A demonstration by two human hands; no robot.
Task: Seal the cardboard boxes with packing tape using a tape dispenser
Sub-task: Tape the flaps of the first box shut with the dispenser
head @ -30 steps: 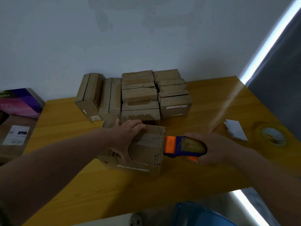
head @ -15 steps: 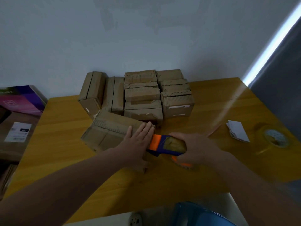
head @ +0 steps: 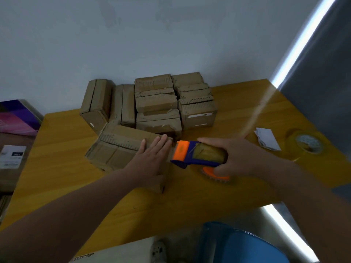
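A long cardboard box (head: 117,149) lies flat on the wooden table (head: 57,177), slanting from upper left to lower right. My left hand (head: 152,160) presses flat on its right end with straight fingers. Just to the right, my right hand (head: 239,158) grips a blue and orange tape dispenser (head: 191,154) with a roll of brown tape in it. The dispenser's orange front end sits right at the box's right edge, beside my left fingertips. Behind stands a group of several cardboard boxes (head: 157,105) against the wall.
A spare roll of tape (head: 307,143) and a folded white paper (head: 267,138) lie at the table's right. A purple box (head: 17,118) and a labelled carton (head: 11,158) sit off the table's left edge. A blue bin (head: 243,245) stands below the front edge.
The box went from standing on its side to lying flat, swung leftward. My left hand shifted from gripping its top to pressing flat on its right end. The dispenser stayed at the box's right edge.
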